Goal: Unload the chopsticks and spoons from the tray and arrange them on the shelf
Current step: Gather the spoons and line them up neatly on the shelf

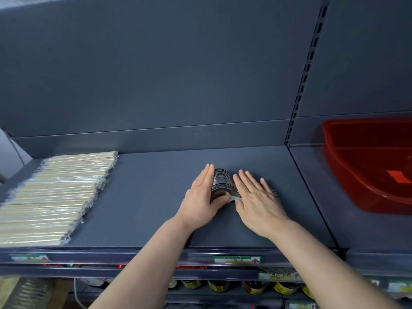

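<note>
A nested stack of dark metal spoons (220, 181) lies on the grey shelf (145, 197), near its middle. My left hand (201, 197) presses flat against the stack's left side with straight fingers, its thumb under the near end. My right hand (256, 197) lies flat over the spoon handles on the right side, fingers straight. Wrapped packs of pale chopsticks (51, 197) lie in overlapping rows at the shelf's left end. The red plastic tray (356, 175) sits on the neighbouring shelf section to the right; its inside looks bare where visible.
A slotted upright (303, 81) divides the two shelf sections. Price labels (237, 260) run along the shelf's front rail. Jars with yellow labels (220, 285) stand on the lower shelf. The grey back panel rises behind.
</note>
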The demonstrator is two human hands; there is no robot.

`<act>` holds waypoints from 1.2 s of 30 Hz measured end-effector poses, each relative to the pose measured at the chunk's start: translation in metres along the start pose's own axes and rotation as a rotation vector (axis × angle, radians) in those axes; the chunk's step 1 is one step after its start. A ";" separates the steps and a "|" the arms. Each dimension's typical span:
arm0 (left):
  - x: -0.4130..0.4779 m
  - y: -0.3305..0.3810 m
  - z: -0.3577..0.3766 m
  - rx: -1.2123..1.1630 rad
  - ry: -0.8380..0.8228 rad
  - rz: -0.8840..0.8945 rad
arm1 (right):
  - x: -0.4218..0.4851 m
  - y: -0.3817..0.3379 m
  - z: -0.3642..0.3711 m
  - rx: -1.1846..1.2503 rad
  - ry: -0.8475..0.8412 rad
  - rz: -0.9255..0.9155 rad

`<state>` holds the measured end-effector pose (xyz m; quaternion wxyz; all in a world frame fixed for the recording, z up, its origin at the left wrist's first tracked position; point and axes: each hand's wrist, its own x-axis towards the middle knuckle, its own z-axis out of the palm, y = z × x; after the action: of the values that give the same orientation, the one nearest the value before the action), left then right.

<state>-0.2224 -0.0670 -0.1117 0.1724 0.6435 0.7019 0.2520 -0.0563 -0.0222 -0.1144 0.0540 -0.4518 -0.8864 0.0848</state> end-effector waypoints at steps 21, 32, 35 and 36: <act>-0.007 0.006 0.006 0.097 0.005 0.020 | -0.004 0.008 -0.006 0.004 -0.051 -0.064; -0.022 0.010 0.001 0.194 -0.054 0.007 | -0.015 0.008 -0.006 -0.024 -0.069 -0.067; -0.025 0.011 -0.001 0.255 -0.081 0.009 | -0.016 0.009 -0.007 -0.021 -0.078 -0.074; -0.026 0.012 -0.002 0.268 -0.089 0.011 | -0.017 0.009 -0.007 -0.017 -0.082 -0.077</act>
<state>-0.2111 -0.0925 -0.1055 0.1145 0.6753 0.7173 0.1282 -0.0380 -0.0298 -0.1097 0.0170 -0.4139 -0.9053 0.0938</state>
